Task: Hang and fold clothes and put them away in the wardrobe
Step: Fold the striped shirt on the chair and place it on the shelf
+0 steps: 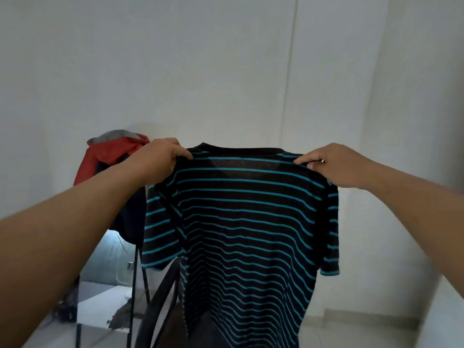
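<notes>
A black T-shirt with thin teal stripes (241, 222) hangs spread out in the air in front of me, collar up. My left hand (155, 159) pinches its left shoulder seam and my right hand (336, 164) pinches the right shoulder. The shirt's body drops straight down and its hem runs out of the bottom of the view. The left sleeve is folded inward with a twisted crease down the left side. No hanger and no wardrobe are in sight.
Behind my left arm a red and grey garment (110, 151) is draped over a dark stand with thin black legs (133, 285). Dark straps (160, 297) hang behind the shirt's lower left. White walls surround me, with pale floor tiles (356, 330) at the lower right.
</notes>
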